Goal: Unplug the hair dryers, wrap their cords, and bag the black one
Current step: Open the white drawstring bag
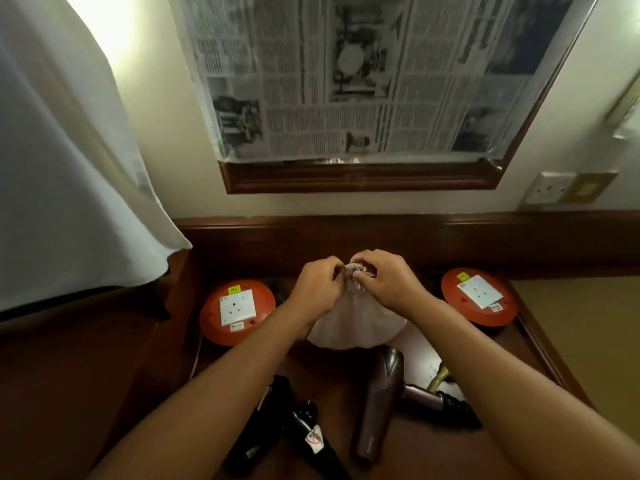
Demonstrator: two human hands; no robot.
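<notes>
A white drawstring bag [349, 327] stands on the wooden desk [346, 403] in the middle. My left hand [318, 285] and my right hand [384, 275] both pinch its gathered mouth [358, 270] from either side. A black hair dryer [273, 420] lies near the front left, partly under my left forearm, with a tagged plug [313, 434] beside it. A grey-brown hair dryer [379, 403] lies to the right of it, its handle pointing right with a coiled dark cord [450, 400] at the end.
Two round orange socket reels sit on the desk, one at the left [237, 311] and one at the right [479, 296]. A wall socket [550, 188] is at the upper right. A newspaper-covered mirror [363, 81] hangs above. White fabric [69, 168] hangs at the left.
</notes>
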